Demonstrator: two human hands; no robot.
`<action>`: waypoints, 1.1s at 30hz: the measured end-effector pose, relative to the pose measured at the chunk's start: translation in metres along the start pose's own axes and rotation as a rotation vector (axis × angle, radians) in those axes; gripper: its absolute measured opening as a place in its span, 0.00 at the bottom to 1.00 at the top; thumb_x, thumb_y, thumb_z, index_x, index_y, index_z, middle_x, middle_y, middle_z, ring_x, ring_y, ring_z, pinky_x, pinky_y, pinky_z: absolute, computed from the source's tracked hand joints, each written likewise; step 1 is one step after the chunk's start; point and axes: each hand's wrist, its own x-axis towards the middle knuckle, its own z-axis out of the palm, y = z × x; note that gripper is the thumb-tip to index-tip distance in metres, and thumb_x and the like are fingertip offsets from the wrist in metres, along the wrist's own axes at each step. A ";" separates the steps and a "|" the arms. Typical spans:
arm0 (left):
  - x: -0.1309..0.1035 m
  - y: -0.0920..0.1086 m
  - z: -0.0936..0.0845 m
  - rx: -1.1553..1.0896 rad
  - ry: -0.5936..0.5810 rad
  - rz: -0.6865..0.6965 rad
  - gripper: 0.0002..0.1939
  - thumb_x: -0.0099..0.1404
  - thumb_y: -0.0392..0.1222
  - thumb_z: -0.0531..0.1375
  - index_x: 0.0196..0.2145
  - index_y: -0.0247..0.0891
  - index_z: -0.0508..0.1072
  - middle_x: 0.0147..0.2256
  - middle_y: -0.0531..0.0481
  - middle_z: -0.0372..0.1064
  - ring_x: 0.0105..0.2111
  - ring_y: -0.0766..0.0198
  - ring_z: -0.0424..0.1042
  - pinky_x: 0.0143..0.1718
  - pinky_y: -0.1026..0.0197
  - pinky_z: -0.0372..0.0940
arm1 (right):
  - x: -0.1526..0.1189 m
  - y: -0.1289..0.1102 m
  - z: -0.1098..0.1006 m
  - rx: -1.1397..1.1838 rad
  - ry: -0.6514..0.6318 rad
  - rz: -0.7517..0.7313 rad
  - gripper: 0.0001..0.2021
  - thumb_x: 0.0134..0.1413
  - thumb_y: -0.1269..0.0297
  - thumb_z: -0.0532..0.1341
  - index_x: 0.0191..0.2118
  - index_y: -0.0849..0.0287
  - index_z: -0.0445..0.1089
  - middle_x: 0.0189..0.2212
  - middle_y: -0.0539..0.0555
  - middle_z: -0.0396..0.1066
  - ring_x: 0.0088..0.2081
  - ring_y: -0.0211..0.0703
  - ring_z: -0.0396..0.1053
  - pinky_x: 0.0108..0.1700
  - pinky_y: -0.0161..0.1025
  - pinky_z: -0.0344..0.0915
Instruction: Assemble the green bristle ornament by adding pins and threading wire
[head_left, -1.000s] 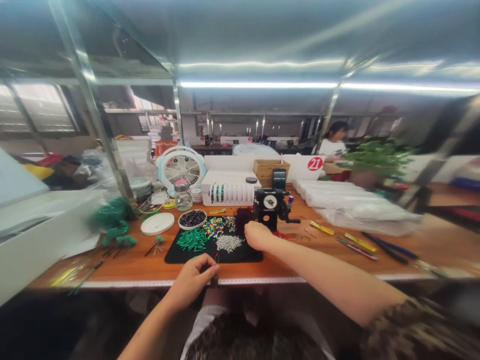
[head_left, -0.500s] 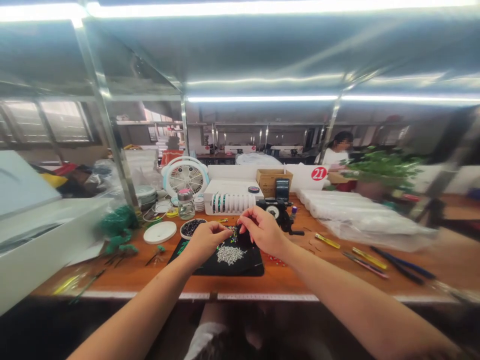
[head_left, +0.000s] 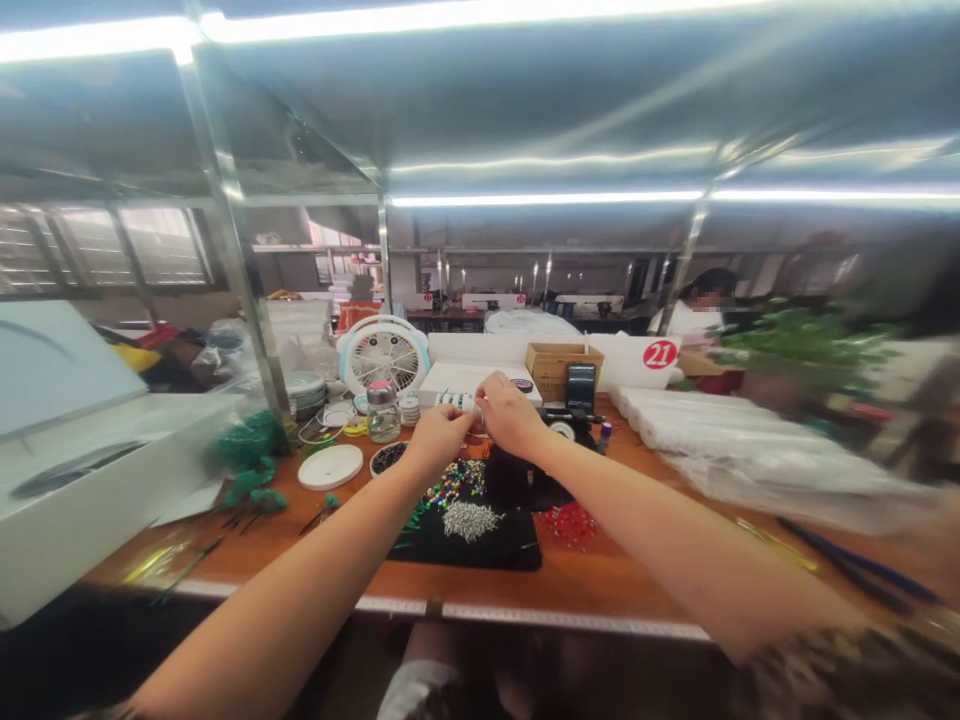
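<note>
My left hand (head_left: pixel 442 432) and my right hand (head_left: pixel 514 412) are raised close together over the back of the black mat (head_left: pixel 450 555), just in front of a white spool rack (head_left: pixel 454 400). Both are closed in a pinch with fingertips nearly meeting. Whatever sits between the fingers is too small to make out. Below them, a heap of small silver beads (head_left: pixel 470 521) lies on the mat, with multicoloured beads (head_left: pixel 459 482) behind it and thin green pieces (head_left: pixel 411 525) to the left. Red beads (head_left: pixel 570 524) are scattered on the table right of the mat.
Left of the mat are a bowl of dark beads (head_left: pixel 388 458), a white lid (head_left: pixel 330 467), a glass jar (head_left: pixel 383 412) and a fan (head_left: pixel 385 358). A black hand-cranked device (head_left: pixel 570 428), wrapped white rolls (head_left: pixel 712 425) and blue-handled pliers (head_left: pixel 855 560) are on the right. A person (head_left: pixel 694 310) sits beyond.
Both hands have risen and moved away from me, from above the beads to in front of the spool rack. The view has shifted slightly, and more coloured and red beads show.
</note>
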 end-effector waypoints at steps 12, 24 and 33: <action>0.023 -0.010 0.004 -0.073 0.060 -0.030 0.06 0.57 0.35 0.59 0.23 0.34 0.68 0.20 0.48 0.72 0.19 0.60 0.73 0.20 0.61 0.69 | 0.026 0.010 0.013 -0.024 -0.072 0.085 0.06 0.56 0.74 0.53 0.38 0.65 0.65 0.39 0.59 0.64 0.39 0.44 0.63 0.42 0.39 0.61; 0.015 -0.012 0.006 -0.038 0.033 -0.101 0.06 0.56 0.32 0.58 0.22 0.34 0.68 0.19 0.47 0.71 0.19 0.59 0.73 0.19 0.62 0.68 | 0.030 0.010 0.010 -0.052 -0.113 0.051 0.08 0.59 0.73 0.51 0.39 0.63 0.66 0.38 0.57 0.66 0.39 0.43 0.64 0.42 0.37 0.60; 0.008 -0.020 0.009 0.010 0.056 -0.125 0.05 0.57 0.30 0.56 0.24 0.34 0.67 0.18 0.49 0.70 0.19 0.59 0.73 0.18 0.62 0.67 | 0.031 0.014 0.011 -0.123 -0.162 -0.074 0.10 0.59 0.72 0.51 0.41 0.60 0.68 0.36 0.56 0.65 0.36 0.43 0.65 0.38 0.35 0.58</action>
